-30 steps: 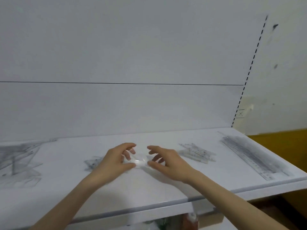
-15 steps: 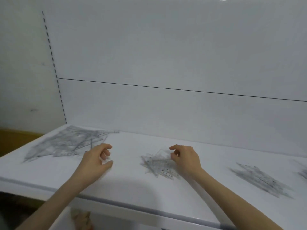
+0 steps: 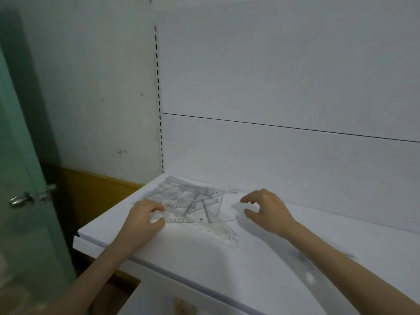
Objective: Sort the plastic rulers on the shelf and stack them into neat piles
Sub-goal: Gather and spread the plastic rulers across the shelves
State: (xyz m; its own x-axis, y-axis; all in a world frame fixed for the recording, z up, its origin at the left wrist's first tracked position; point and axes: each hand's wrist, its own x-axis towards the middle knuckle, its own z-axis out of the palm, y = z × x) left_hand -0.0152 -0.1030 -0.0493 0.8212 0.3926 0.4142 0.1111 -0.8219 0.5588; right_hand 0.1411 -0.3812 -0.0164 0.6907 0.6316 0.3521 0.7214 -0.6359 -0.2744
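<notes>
A loose heap of clear plastic rulers and set squares [image 3: 193, 201] lies at the left end of the white shelf [image 3: 227, 264]. My left hand [image 3: 145, 219] is at the heap's near-left corner and pinches the edge of a clear triangular ruler [image 3: 175, 218] between thumb and fingers. My right hand [image 3: 266, 209] hovers just right of the heap with its fingers loosely curled and nothing in it. A straight clear ruler [image 3: 218, 233] sticks out of the heap toward the front.
The shelf's white back panel [image 3: 284, 98] rises behind the heap, with a slotted upright [image 3: 159, 110] at its left. A green door with a metal handle [image 3: 29, 198] stands at the far left. A blurred grey ruler pile [image 3: 304, 262] lies near my right forearm.
The view has swung left to the shelf's left end. My left hand has reached the big heap and taken hold of a triangular ruler. My right hand left the small middle pile and moved beside the heap.
</notes>
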